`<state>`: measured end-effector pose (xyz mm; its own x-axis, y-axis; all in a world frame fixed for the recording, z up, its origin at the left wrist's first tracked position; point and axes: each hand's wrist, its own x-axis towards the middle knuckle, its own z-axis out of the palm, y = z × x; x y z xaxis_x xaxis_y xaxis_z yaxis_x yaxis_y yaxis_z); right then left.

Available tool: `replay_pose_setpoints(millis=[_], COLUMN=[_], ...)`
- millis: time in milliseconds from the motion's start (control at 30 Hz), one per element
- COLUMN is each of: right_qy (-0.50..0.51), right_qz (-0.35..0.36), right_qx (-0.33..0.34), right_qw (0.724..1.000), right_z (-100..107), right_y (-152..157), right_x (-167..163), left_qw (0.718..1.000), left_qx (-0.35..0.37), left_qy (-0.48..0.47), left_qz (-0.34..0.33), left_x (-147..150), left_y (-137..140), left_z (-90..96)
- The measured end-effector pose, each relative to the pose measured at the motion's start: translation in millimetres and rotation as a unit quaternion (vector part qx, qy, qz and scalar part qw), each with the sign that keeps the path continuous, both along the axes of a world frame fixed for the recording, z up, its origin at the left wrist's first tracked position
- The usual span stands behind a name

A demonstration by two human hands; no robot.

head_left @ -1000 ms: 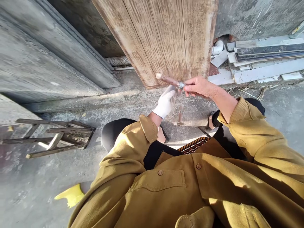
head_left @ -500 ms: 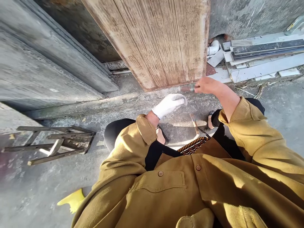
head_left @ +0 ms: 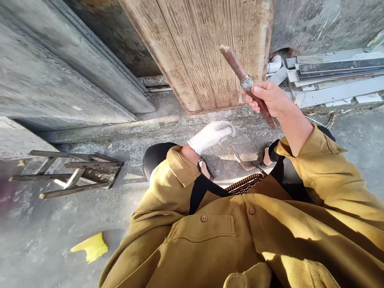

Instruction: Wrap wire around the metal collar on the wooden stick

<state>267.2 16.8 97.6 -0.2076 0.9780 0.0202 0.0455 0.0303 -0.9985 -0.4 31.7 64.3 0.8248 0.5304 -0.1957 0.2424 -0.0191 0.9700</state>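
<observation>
My bare right hand (head_left: 267,98) is closed around a reddish-brown wooden stick (head_left: 234,62). The stick slants, its broken-looking end pointing up and left in front of the boards. Just above my thumb, several turns of thin silvery wire (head_left: 247,82) wrap the stick. A fine strand runs down from there toward my left hand (head_left: 213,135), which wears a white glove and has its fingers curled together on the strand. Exactly how the glove grips it is hidden. Below, between my feet, there is a bent wooden piece (head_left: 243,162) with a metallic-looking band.
A weathered plank panel (head_left: 207,52) leans ahead. Stacked boards (head_left: 336,76) and a white pipe elbow (head_left: 274,64) are at right. An old wooden stool (head_left: 81,172) lies on its side at left, with a yellow scrap (head_left: 91,247) nearer. A woven seat edge (head_left: 244,185) shows between my legs.
My right hand has come up and turned the stick from nearly level to a steep slant. The strand now shows between the hands. My left hand has barely moved.
</observation>
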Motion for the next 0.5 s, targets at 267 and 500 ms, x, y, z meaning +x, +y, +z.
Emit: replay_pose_setpoints(millis=[267, 500], right_qy=[-0.468, -0.219], right_qz=[0.032, 0.468], right_qx=[-0.021, -0.151], right_qw=[0.883, 0.843], right_z=[-26.6, 6.9], right_y=[-0.7, -34.4], right_x=[-9.3, -20.5], left_qw=[0.971, 0.989], left_qx=[0.224, 0.145], left_qy=[0.077, 0.025], left_qz=[-0.030, -0.013], left_x=[-4.4, -2.4], left_y=[-2.0, 8.2], left_z=[3.5, -11.6])
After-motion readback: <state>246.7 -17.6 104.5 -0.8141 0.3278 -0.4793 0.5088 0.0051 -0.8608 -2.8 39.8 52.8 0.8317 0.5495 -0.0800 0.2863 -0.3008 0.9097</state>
